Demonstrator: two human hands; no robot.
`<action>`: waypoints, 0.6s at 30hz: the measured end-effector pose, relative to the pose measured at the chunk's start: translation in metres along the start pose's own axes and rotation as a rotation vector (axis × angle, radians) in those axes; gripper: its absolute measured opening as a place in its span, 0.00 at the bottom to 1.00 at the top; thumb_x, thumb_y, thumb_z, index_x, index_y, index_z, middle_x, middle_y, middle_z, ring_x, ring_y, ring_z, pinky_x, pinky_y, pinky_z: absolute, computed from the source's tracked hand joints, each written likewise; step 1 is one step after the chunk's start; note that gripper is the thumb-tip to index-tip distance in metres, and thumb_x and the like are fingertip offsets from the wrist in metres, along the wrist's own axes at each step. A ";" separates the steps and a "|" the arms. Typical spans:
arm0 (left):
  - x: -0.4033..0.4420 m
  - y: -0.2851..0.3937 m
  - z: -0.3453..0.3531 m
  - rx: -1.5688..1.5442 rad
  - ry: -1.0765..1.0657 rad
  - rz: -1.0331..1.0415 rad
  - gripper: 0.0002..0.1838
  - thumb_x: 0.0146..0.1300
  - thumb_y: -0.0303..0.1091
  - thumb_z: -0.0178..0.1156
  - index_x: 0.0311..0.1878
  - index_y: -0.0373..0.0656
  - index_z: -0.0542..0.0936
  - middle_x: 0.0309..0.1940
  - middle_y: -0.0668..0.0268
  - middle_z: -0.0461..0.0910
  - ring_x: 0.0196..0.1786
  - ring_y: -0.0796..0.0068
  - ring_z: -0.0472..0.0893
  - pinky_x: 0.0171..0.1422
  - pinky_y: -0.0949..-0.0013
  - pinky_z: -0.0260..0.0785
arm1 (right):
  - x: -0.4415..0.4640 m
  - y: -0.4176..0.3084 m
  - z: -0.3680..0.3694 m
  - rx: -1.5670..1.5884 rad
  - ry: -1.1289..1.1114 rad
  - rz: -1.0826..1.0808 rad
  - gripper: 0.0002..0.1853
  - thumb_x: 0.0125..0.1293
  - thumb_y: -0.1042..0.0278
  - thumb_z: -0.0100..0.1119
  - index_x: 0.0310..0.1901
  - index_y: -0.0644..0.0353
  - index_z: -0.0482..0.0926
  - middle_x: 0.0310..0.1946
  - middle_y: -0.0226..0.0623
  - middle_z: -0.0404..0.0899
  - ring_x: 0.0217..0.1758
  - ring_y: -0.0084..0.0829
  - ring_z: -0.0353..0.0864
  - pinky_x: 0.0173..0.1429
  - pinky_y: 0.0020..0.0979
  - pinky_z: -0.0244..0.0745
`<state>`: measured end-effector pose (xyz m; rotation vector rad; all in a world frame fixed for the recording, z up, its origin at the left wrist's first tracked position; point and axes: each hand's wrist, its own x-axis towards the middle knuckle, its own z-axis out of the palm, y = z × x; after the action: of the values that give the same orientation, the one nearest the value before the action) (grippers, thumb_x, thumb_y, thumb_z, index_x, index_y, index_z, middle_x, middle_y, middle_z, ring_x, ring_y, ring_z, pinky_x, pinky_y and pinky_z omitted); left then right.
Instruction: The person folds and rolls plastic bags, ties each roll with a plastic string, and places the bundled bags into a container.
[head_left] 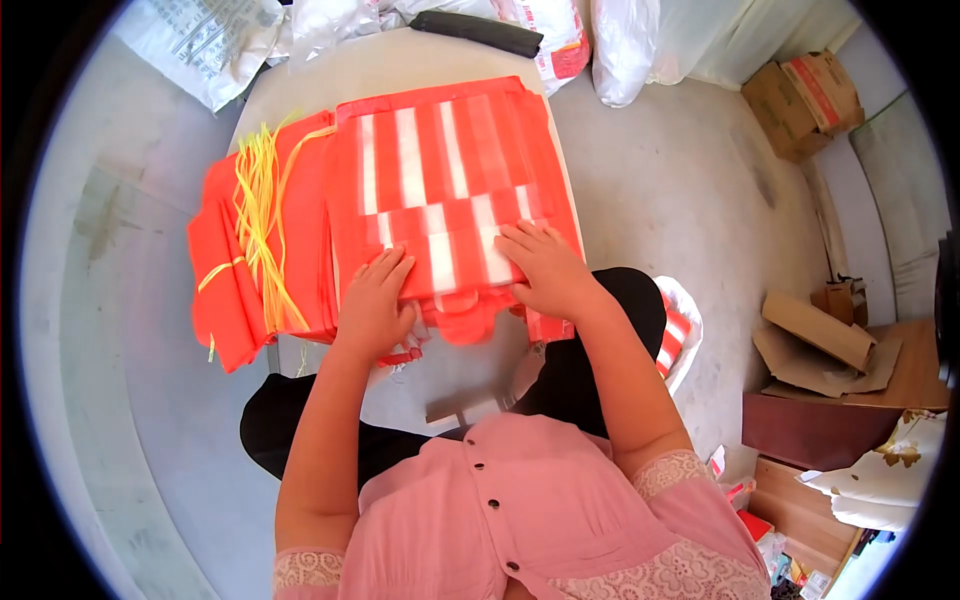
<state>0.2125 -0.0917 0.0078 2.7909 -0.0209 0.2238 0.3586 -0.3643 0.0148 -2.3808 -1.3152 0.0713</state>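
A red-and-white striped fabric piece (430, 170) lies flat on a stack of red fabric on the table. My left hand (377, 300) rests on its near left edge, fingers spread and holding nothing. On the near right part of the stripes lies my right hand (548, 268), its fingers also apart. Between the hands, a red flap with a loop (465, 318) hangs over the near edge. Beside the stack on the left is folded red fabric (225, 300) with a bunch of yellow ties (262, 220) on top.
At the table's (375, 65) far edge lies a black roll (475, 33), with white bags (625, 45) beyond. A sack with striped fabric (685, 335) stands by my right knee. Cardboard boxes (803, 105) are at the back right, and flattened cardboard (825, 345) is nearer.
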 end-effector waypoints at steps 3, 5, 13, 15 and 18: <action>0.005 0.000 -0.007 -0.024 -0.044 -0.062 0.33 0.56 0.29 0.63 0.68 0.42 0.77 0.74 0.55 0.72 0.75 0.53 0.71 0.79 0.52 0.64 | 0.005 0.005 -0.009 -0.004 -0.050 0.013 0.32 0.57 0.73 0.62 0.67 0.61 0.75 0.69 0.39 0.73 0.74 0.42 0.68 0.80 0.43 0.61; 0.008 -0.001 -0.009 0.003 -0.035 -0.059 0.32 0.56 0.28 0.62 0.68 0.42 0.78 0.73 0.55 0.74 0.75 0.53 0.72 0.78 0.53 0.65 | 0.008 0.007 -0.013 0.013 -0.088 0.048 0.31 0.57 0.75 0.60 0.67 0.61 0.75 0.69 0.39 0.74 0.73 0.41 0.69 0.78 0.42 0.64; 0.017 0.008 -0.042 0.022 -0.156 -0.113 0.25 0.58 0.28 0.62 0.61 0.43 0.84 0.57 0.54 0.85 0.61 0.54 0.83 0.63 0.55 0.76 | 0.017 0.002 -0.045 0.092 -0.307 0.288 0.27 0.64 0.73 0.55 0.67 0.60 0.77 0.68 0.43 0.77 0.74 0.43 0.72 0.75 0.41 0.69; 0.020 0.011 -0.063 -0.100 -0.231 -0.298 0.22 0.59 0.28 0.62 0.60 0.43 0.84 0.51 0.55 0.87 0.56 0.54 0.84 0.60 0.56 0.77 | 0.023 -0.006 -0.067 0.162 -0.348 0.415 0.24 0.65 0.72 0.55 0.64 0.59 0.79 0.62 0.44 0.81 0.70 0.45 0.75 0.72 0.41 0.71; 0.029 0.000 -0.061 -0.215 -0.048 -0.364 0.21 0.62 0.28 0.62 0.60 0.42 0.84 0.51 0.54 0.87 0.56 0.53 0.84 0.59 0.55 0.76 | 0.036 0.003 -0.069 0.072 -0.152 0.397 0.21 0.66 0.71 0.57 0.61 0.59 0.81 0.57 0.45 0.83 0.67 0.48 0.76 0.70 0.42 0.73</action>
<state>0.2316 -0.0707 0.0691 2.5282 0.4219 0.0595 0.3978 -0.3590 0.0824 -2.5788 -0.8640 0.4137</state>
